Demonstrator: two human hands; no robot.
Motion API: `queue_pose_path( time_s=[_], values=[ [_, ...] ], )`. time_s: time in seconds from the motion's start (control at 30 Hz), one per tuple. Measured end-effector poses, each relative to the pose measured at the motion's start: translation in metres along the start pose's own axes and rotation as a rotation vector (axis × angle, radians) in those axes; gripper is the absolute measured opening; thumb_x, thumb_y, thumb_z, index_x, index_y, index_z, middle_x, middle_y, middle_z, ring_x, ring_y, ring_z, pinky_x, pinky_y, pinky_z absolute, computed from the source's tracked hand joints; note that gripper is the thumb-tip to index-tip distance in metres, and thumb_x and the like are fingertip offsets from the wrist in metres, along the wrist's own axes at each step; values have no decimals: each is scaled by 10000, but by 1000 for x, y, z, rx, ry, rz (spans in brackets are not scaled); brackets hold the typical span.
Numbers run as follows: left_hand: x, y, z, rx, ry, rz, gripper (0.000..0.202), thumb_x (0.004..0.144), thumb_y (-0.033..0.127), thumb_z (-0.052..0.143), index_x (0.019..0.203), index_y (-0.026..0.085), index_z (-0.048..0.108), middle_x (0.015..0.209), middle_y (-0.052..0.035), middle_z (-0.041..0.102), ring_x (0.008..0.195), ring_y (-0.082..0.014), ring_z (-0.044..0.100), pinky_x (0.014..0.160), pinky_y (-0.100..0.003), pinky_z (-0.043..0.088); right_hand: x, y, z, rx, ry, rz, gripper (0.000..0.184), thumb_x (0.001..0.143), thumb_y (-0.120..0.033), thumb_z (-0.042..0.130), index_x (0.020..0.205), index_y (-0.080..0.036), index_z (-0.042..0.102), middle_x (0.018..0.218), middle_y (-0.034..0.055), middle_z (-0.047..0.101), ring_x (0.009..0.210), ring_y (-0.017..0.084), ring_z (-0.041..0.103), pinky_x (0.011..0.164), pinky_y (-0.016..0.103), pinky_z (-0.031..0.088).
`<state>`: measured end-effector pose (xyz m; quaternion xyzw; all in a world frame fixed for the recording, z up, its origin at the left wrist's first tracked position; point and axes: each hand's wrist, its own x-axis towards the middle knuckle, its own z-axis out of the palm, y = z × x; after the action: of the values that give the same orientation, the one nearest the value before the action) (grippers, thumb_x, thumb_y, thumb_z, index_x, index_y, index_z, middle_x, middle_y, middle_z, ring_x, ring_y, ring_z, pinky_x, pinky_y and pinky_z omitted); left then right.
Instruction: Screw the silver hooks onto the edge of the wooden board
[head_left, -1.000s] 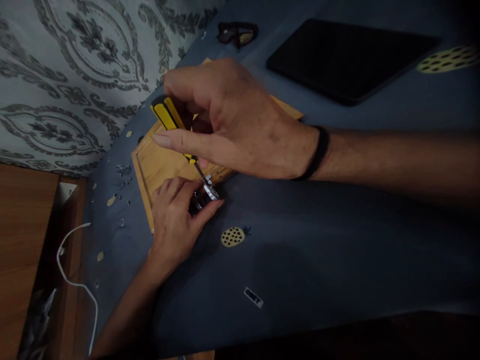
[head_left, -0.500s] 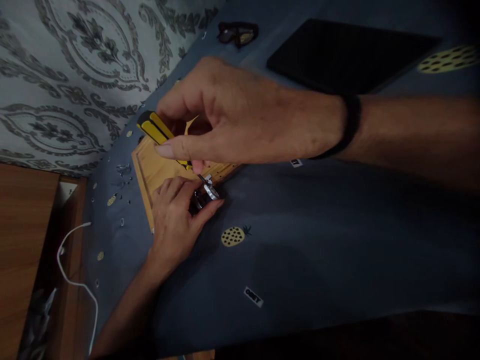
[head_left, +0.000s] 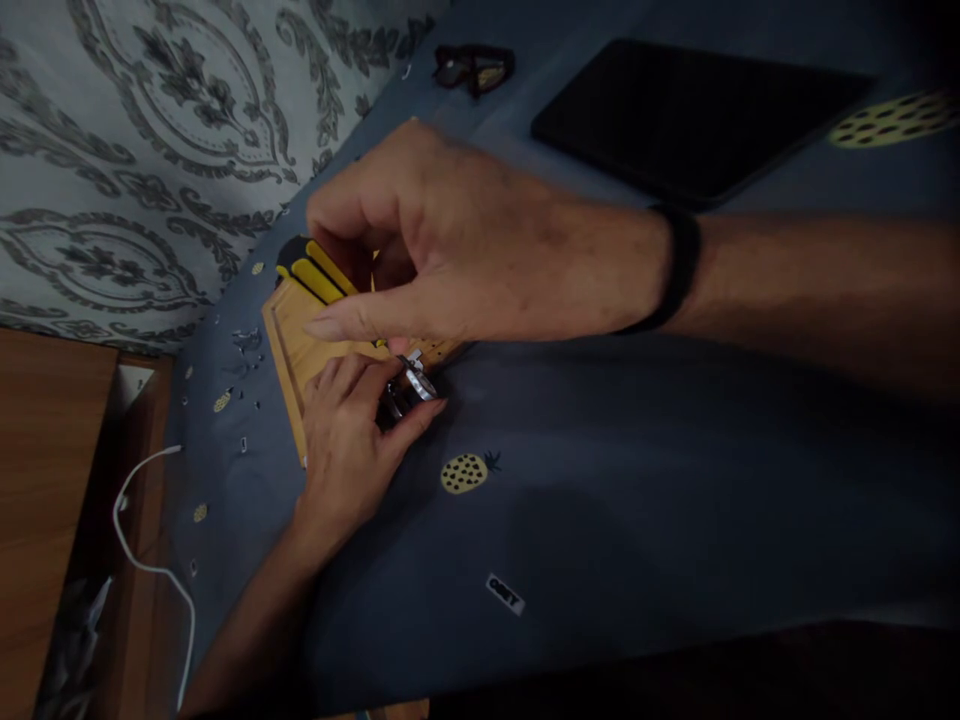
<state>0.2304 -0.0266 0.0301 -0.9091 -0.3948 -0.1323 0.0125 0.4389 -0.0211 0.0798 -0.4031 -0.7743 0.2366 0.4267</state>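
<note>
My right hand is closed around a screwdriver with a yellow and black handle, its shaft slanting down to the right. The screwdriver's tip meets a small shiny metal fitting with a rounded end, at the edge of a wooden board. Below it, my left hand lies over the board's edge and pinches the fitting between thumb and fingers. Part of the fitting is hidden by those fingers.
Small metal pieces lie scattered left of the board on the dark blue cloth. Eyeglasses and a flat black device rest farther back. A white cable runs along the left edge, near a wooden cabinet.
My right hand has shifted slightly down and left, and the screwdriver's handle has turned and tilted a little. My left hand stays in place on the fitting.
</note>
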Motion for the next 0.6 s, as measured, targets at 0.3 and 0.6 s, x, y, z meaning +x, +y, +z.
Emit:
queue_pose_path(
  time_s=[0.3, 0.6],
  values=[
    [0, 0, 0, 15, -3, -6, 326, 897, 483, 739, 1082, 215, 726, 982, -55, 691, 986, -277, 624, 853, -414, 472, -3, 3, -2, 78, -73, -38, 311, 926, -237, 689, 672, -114, 559, 591, -129, 478, 518, -36, 479, 446, 66, 396],
    [3, 2, -1, 25, -19, -7, 374, 906, 514, 719, 1046, 168, 742, 920, -52, 679, 909, -262, 631, 792, -395, 457, -2, -6, -1, -13, 73, -223, 366, 985, -299, 390, 647, -160, 373, 687, -111, 328, 916, 35, 635, 772, 120, 484]
  ],
)
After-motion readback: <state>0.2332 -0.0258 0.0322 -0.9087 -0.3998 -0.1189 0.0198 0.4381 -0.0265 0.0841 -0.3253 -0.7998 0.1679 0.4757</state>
